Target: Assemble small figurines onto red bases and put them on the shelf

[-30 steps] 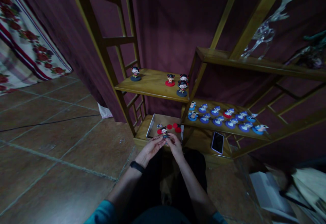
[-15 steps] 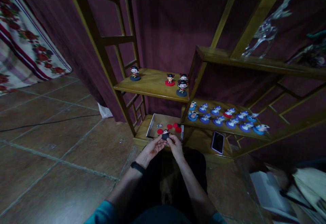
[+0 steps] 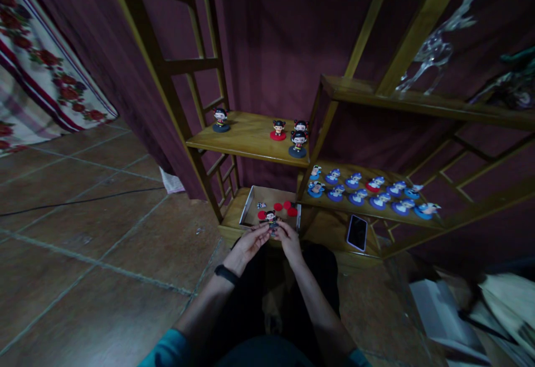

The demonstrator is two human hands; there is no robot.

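Above the shallow carton (image 3: 271, 193), head view: one twin-bunned figurine (image 3: 271, 216), roughly upright, front toward the wearer. Left hand (image 3: 253, 241) and right hand (image 3: 289, 240) close together beneath it, fingertips pinching its dark base from about 8 and 4 o'clock; exact finger contact partly hidden. By the clock from the figurine: a single red disc (image 3: 262, 215) at 9, more red discs (image 3: 287, 205) at 2, a black-and-white piece (image 3: 261, 205) at 11, too small to identify, all in the carton. Wooden shelf (image 3: 246, 136) at 12, bearing similar figurines (image 3: 298, 140); smartphone (image 3: 357, 233) at 3. Handling, my judgement: light, stiff, probably hard plastic, smooth enough to slip; buns likely the fragile spots. Best hold: base rim, both sides, head left free.
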